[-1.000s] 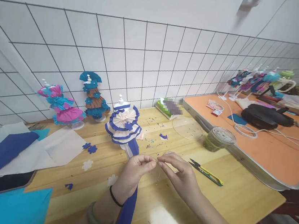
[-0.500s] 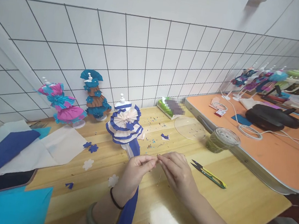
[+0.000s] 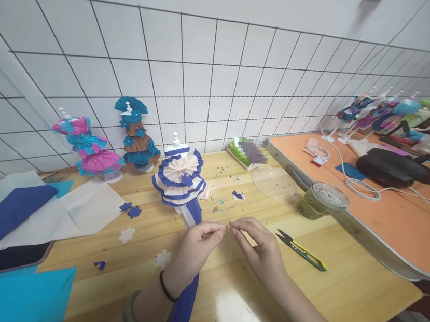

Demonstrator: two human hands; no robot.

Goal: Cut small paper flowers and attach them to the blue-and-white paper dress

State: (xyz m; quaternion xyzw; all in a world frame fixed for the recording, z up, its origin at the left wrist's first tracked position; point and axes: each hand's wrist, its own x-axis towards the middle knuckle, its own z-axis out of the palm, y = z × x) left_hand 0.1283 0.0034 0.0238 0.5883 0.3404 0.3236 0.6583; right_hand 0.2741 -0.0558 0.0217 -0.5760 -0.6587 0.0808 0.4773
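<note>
Both my hands meet fingertip to fingertip over the wooden table (image 3: 301, 291). My left hand (image 3: 197, 245) pinches something too small to make out. Thumb and index finger of my right hand (image 3: 261, 247) are pinched close beside it, also on something I cannot identify; a thin pale strand hangs below. Behind my hands stands a small mannequin in a white and blue pleated paper dress (image 3: 179, 177), with a blue paper strip (image 3: 184, 303) running under my left wrist. Yellow-handled thread snips (image 3: 302, 250) lie right of my right hand. White paper flowers (image 3: 162, 259) and blue paper flowers (image 3: 134, 212) lie to the left.
Two more dressed mannequins (image 3: 138, 133) stand by the tiled wall. Paper sheets (image 3: 64, 205) and a phone (image 3: 14, 260) lie left. A jar (image 3: 320, 201), a clear disc (image 3: 273, 184) and a tissue pack (image 3: 245, 153) are further back. An orange table (image 3: 399, 220) adjoins on the right.
The view has shifted slightly, so the table's right side appears further right. My right fingers closed in toward the left ones, then parted a little. Objects on the table stay in place.
</note>
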